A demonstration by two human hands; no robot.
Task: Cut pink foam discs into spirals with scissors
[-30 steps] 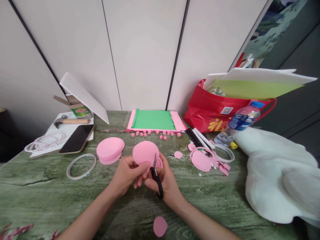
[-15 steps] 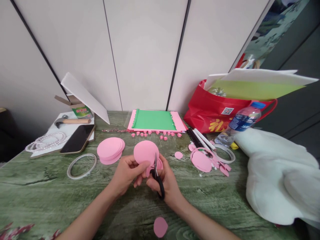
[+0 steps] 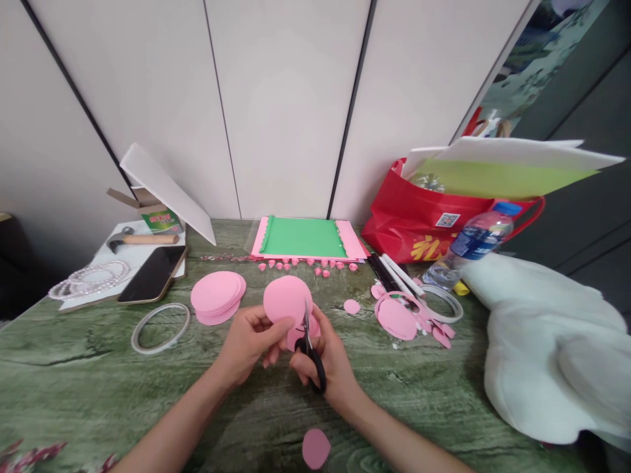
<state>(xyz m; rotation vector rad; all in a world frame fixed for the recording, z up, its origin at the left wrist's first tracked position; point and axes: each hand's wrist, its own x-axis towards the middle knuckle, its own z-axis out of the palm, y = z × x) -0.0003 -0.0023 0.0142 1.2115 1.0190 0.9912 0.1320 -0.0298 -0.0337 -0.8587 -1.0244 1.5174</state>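
Observation:
A round pink paper disc (image 3: 284, 299) is pinched between the thumb and fingers of my left hand (image 3: 254, 341). My right hand (image 3: 328, 358) grips a pair of black-handled scissors (image 3: 313, 361), whose blades point up and away from me at the disc's right edge. Below the disc, a partly cut pink strip (image 3: 297, 337) hangs between the hands. A small pink paper piece (image 3: 316, 449) lies on the table nearer to me. To the left of my left hand rests a stack of pink paper discs (image 3: 217, 293).
Pink offcuts (image 3: 397, 318), white pens (image 3: 401, 272) and a tape roll (image 3: 444, 303) lie right. Small pink rolled pieces (image 3: 325, 269) line up before a green sheet (image 3: 303, 236). A bottle (image 3: 473, 243), red bag (image 3: 419, 217), phone (image 3: 154, 274) and hammer (image 3: 142, 239) stand around.
The scissors have shifted very slightly at the disc's edge, and the pink strip below it has changed shape a little. Both hands stay in nearly the same place.

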